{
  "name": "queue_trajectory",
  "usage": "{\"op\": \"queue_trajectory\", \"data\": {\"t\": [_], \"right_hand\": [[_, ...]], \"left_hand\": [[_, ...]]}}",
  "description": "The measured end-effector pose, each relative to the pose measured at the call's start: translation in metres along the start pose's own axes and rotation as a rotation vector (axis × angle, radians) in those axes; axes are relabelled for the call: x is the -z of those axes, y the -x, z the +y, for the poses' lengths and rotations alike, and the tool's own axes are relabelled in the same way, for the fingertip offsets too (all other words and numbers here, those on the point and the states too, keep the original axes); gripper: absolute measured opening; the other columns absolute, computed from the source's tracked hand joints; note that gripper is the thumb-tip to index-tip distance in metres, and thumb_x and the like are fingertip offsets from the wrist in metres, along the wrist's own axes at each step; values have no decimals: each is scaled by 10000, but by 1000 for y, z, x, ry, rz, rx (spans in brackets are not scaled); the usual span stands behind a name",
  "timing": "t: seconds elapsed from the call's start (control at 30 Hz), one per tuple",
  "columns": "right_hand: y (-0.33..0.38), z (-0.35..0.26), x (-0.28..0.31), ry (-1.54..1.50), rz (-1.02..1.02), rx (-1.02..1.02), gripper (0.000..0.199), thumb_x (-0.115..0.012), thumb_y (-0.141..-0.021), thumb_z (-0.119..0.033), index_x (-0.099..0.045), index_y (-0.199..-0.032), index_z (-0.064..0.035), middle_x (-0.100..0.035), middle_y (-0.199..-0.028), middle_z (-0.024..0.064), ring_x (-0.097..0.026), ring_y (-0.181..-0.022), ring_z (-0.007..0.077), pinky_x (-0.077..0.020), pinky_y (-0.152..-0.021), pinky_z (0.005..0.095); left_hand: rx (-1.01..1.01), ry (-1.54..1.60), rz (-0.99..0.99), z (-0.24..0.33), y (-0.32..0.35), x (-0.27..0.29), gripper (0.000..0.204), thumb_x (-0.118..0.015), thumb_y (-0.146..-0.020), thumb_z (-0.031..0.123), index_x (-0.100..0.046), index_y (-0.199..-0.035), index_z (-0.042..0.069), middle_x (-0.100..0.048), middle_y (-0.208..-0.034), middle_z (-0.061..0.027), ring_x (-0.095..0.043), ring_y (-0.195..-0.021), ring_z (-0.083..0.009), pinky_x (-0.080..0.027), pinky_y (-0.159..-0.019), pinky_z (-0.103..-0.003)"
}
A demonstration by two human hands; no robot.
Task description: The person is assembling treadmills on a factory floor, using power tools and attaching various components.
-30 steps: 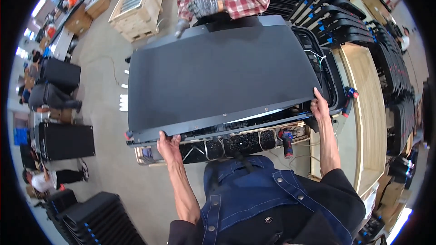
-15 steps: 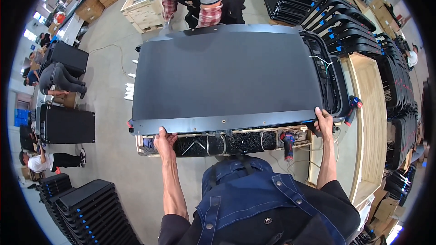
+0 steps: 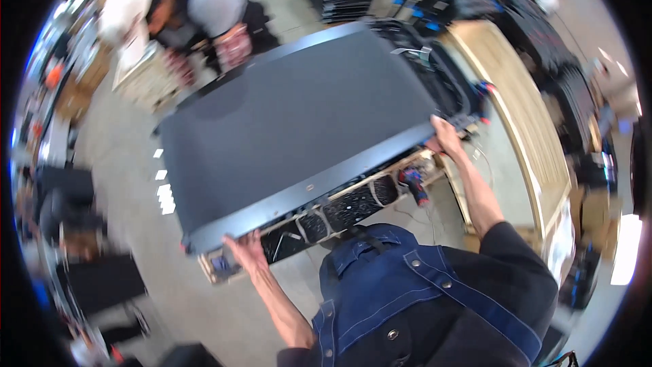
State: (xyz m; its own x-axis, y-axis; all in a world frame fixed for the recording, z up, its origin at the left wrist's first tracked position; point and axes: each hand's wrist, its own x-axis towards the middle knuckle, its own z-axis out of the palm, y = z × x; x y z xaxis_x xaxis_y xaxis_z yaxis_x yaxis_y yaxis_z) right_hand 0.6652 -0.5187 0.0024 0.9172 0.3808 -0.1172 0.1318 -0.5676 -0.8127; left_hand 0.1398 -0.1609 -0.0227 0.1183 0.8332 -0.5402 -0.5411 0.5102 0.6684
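A large dark grey, slightly curved panel (image 3: 292,112) with shiny metal side rails lies on top of a black frame (image 3: 435,71). My left hand (image 3: 248,251) grips the near rail close to its left end, thumb on top and fingers at the underside. Near the right end of the same rail, my right hand (image 3: 445,137) holds the edge with its thumb on top; its other fingers are mostly hidden below. A thin white-and-green wire (image 3: 411,53) sticks up from the frame beyond the panel's right end.
Under the near edge, a wooden tray (image 3: 339,216) holds dark small parts in several bins. A red-and-blue power drill (image 3: 413,185) hangs beside it. A long wooden crate (image 3: 519,109) stands at the right. Across the panel, a co-worker (image 3: 210,10) bends down near a wooden box (image 3: 141,85).
The view has swung, so the panel and surroundings now appear tilted, with blur. Both my hands stay on the near rail. The co-worker now appears farther left.
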Motion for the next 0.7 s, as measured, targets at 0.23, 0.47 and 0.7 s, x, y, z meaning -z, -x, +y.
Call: {"op": "queue_trajectory", "data": {"t": [0.23, 0.47, 0.7], "right_hand": [[13, -23, 7, -306, -106, -230, 565, -465, -1047, -540, -551, -1305, -45, -715, -724, 143, -705, -559, 185, -563, -443, 291], [22, -48, 16, -384, -195, -260, 534, -511, -1049, -473, -528, -1327, -18, -704, -720, 146, -693, -560, 194, -563, -502, 310], [-32, 99, 119, -27, 343, -97, 356, -581, -993, -351, -665, -1140, -38, -717, -856, 183, -718, -840, 330, -556, -791, 444]], "left_hand": [[-150, -235, 47, -4, -11, 7, 710, -458, -1032, 599, -436, -1428, 10, -567, -1311, -137, -585, -1035, -258, -513, -849, -380], [-42, -130, -5, 14, -40, 48, 690, -491, -1007, 610, -533, -1348, 12, -627, -1279, -164, -644, -1096, -342, -552, -901, -494], [-122, -382, 220, -5, -45, 26, 946, -369, -921, 812, -506, -1391, 2, -559, -1351, -246, -550, -1157, -464, -511, -926, -627]]}}
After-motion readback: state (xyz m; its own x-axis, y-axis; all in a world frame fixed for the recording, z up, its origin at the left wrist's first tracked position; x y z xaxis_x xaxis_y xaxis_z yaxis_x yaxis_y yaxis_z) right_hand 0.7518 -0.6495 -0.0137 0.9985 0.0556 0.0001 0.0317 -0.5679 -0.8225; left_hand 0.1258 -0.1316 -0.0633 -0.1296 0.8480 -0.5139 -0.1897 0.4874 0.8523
